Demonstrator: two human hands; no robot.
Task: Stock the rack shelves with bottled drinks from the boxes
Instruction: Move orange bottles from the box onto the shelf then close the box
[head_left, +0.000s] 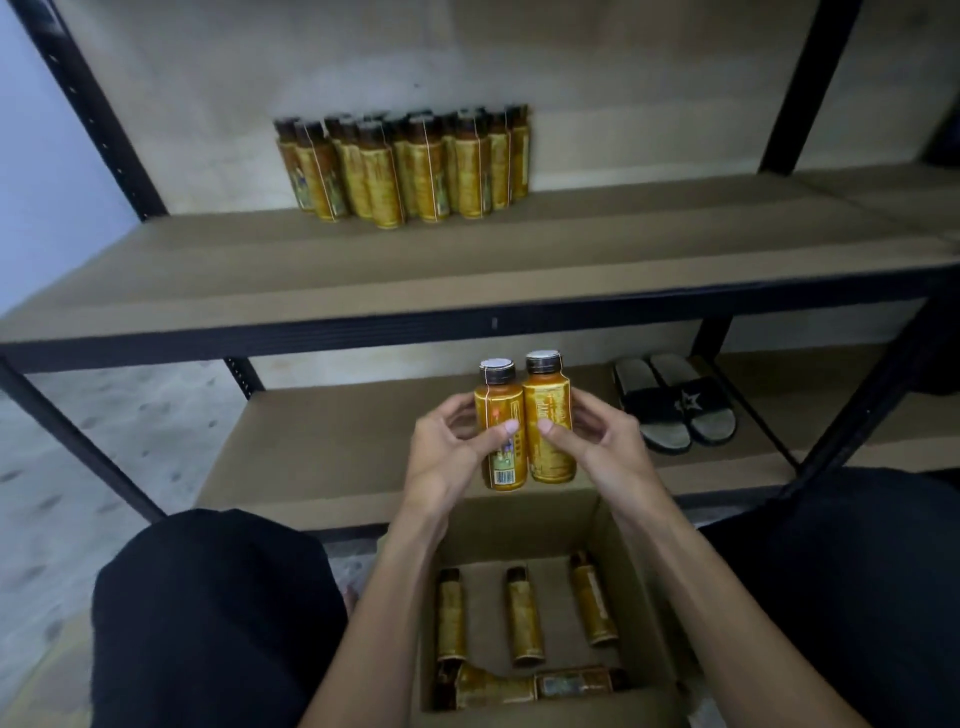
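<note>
Two gold-labelled bottles with dark caps are held upright side by side above the open cardboard box (631, 582). My left hand (452, 449) grips the left bottle (500, 415), thumb across its label. My right hand (597, 441) grips the right bottle (548, 410) the same way. Several more bottles (524, 616) lie in the bottom of the box, between my knees. A cluster of several matching bottles (410, 166) stands at the back of the upper shelf (467, 265) of the black-framed rack.
A pair of black slippers (675, 402) lies on the lower shelf (322, 447), right of my hands. Black uprights (805, 88) frame the rack. My knees in black trousers flank the box. Speckled floor shows at the left.
</note>
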